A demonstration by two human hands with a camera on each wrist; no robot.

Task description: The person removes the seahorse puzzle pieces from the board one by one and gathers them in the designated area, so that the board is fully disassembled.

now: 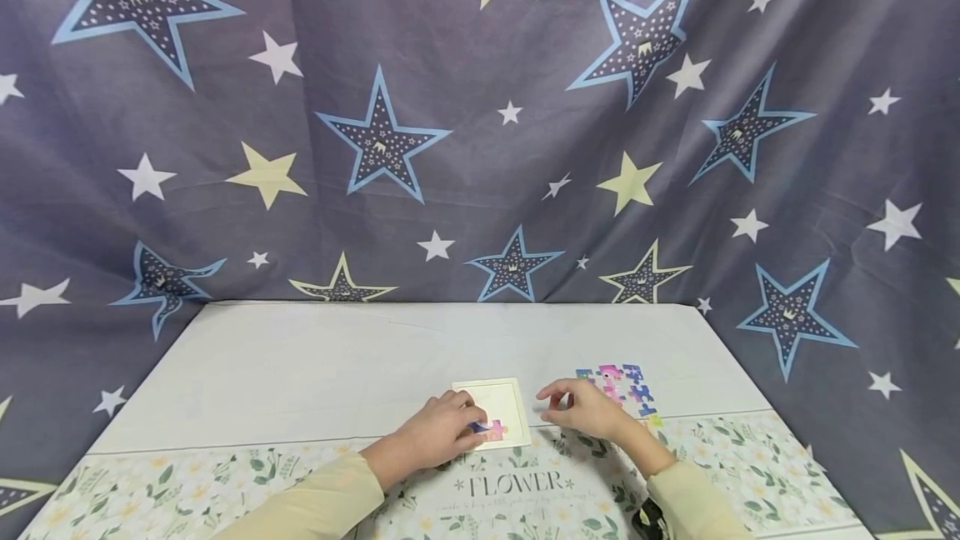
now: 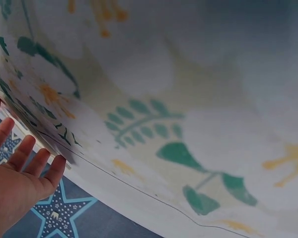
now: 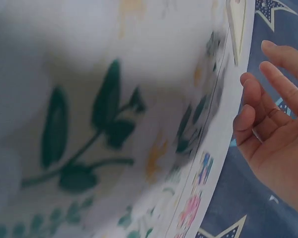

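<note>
My left hand (image 1: 442,427) lies over the left part of a pale, shallow square puzzle tray (image 1: 495,394). Its index finger and thumb are at a blue puzzle piece (image 1: 478,427) in the tray, partly hidden by the fingers. A pink puzzle piece (image 1: 496,432) lies just right of it. In the left wrist view, spread, slightly bent fingers (image 2: 27,148) meet the tray's edge (image 2: 44,141). To the tray's right, my right hand (image 1: 588,411) hovers with fingers loosely bent and nothing between them; the right wrist view shows its fingers (image 3: 280,82) apart.
Several loose puzzle pieces (image 1: 611,377), blue and pink, lie beyond and right of my right hand, with a yellow-green piece (image 1: 655,421) nearest. A flowered cloth (image 1: 225,473) covers the near side of the white table (image 1: 315,373). A starry curtain (image 1: 480,190) hangs behind.
</note>
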